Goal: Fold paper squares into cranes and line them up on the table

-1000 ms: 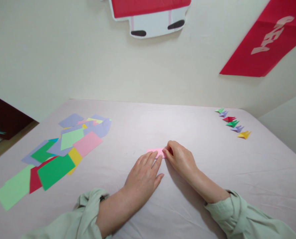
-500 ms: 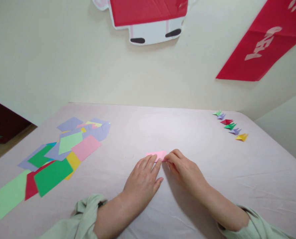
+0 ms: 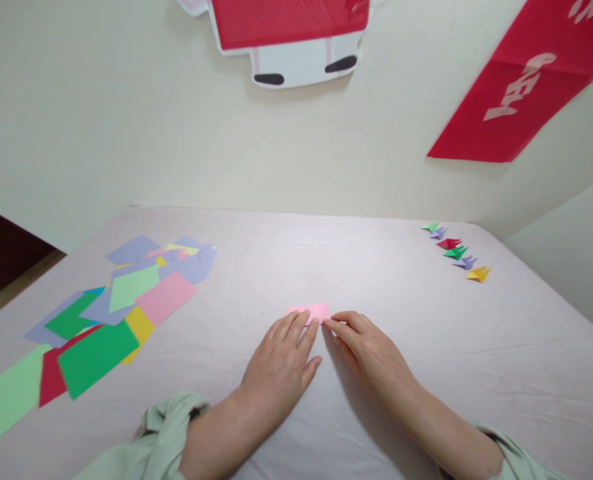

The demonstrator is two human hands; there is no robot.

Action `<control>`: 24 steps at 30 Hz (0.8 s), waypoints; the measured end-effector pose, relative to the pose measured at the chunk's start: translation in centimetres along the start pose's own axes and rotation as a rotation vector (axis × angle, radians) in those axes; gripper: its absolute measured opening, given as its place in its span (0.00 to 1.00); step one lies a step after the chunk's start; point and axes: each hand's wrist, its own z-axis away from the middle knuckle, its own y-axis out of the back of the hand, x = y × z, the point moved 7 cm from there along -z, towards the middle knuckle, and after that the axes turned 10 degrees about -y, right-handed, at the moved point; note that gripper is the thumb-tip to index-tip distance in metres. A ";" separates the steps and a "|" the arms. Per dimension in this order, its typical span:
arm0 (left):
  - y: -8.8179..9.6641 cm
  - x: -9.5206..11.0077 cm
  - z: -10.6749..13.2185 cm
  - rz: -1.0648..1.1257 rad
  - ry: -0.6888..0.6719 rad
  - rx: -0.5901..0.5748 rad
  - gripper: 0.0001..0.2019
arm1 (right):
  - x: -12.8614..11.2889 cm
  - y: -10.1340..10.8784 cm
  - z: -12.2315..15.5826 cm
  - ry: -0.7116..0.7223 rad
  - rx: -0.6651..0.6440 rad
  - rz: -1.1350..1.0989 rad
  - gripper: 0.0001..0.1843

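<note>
A small pink piece of folded paper (image 3: 318,311) lies flat on the table in front of me. My left hand (image 3: 282,353) rests over its near edge, fingers stretched out and pressing it down, thumb apart. At the paper's near right corner is my right hand (image 3: 369,347), its fingertips touching the edge and its fingers bent; part of the thumb is hidden beneath the hand. Both hands cover some of the paper's near side.
To the left spreads a loose pile of coloured paper sheets, a green sheet (image 3: 99,359) and a pink sheet (image 3: 166,300) among them. Several small folded paper figures stand in a row at the right, the yellow figure (image 3: 478,275) nearest. A wall (image 3: 276,153) rises behind the table (image 3: 386,267).
My right hand's fingers have straightened a little and lie lower at the paper's corner. My left hand keeps holding the paper down. The whole view has shifted slightly.
</note>
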 end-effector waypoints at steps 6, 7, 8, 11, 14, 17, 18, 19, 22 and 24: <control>0.0 0.1 0.2 -0.007 0.004 -0.008 0.27 | -0.1 0.0 0.0 0.002 0.013 0.005 0.17; 0.0 0.0 0.2 -0.008 0.005 -0.011 0.27 | -0.1 0.0 0.0 0.003 0.013 0.008 0.16; 0.0 0.0 0.2 -0.009 0.006 -0.014 0.27 | -0.1 0.0 0.0 0.003 0.013 0.012 0.16; 0.1 0.0 0.1 -0.011 0.011 -0.027 0.27 | -0.3 0.1 -0.1 0.004 0.009 0.026 0.16; 0.0 0.0 0.0 -0.005 0.013 -0.038 0.27 | -0.5 0.1 -0.1 0.006 0.004 0.036 0.16; 0.0 0.0 0.1 0.004 0.020 -0.041 0.27 | -0.5 0.2 -0.1 0.006 0.014 0.041 0.16; 0.1 0.0 0.2 0.007 0.022 -0.041 0.27 | -0.6 0.2 -0.1 0.007 0.019 0.042 0.15; 0.1 0.0 0.2 0.009 0.023 -0.040 0.27 | -0.6 0.2 -0.1 0.008 0.021 0.042 0.15; 0.2 0.1 0.3 0.013 0.019 -0.038 0.27 | -0.6 0.1 0.0 0.009 0.010 0.032 0.15; 0.3 0.1 0.3 0.013 0.016 -0.040 0.27 | -0.5 0.1 0.0 0.000 0.000 0.009 0.16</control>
